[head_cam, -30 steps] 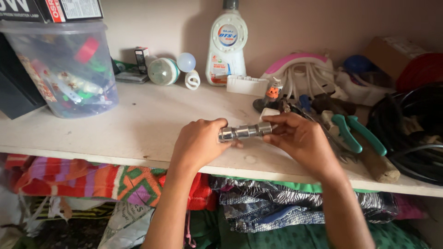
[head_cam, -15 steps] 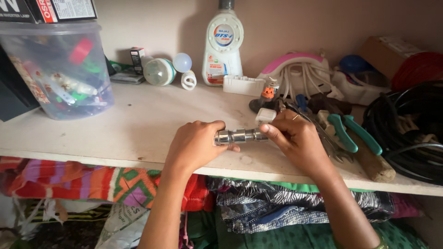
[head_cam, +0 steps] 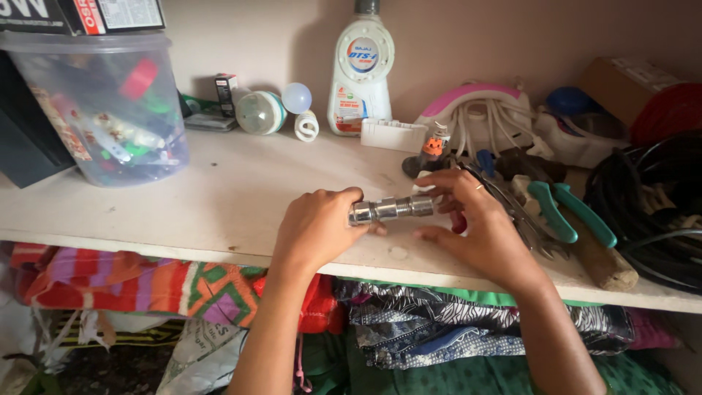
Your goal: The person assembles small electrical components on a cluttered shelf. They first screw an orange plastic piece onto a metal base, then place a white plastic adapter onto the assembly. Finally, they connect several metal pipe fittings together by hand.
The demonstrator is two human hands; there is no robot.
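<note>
Chrome fitting (head_cam: 391, 209) horizontal between hands: left hand (head_cam: 316, 228) grips end, right hand (head_cam: 475, 219) other.

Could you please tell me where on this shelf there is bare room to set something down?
The widest bare patch of the shelf lies between the clear plastic tub and the left hand, which holds a metal fitting with the right hand. A smaller strip runs before the white bottle. Right of the hands it is crowded: green-handled pliers, black cable coil.

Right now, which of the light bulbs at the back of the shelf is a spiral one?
The small white spiral bulb, nearest the white bottle. The other bulbs, a green-banded one and a pale round one, have smooth globes.
</note>
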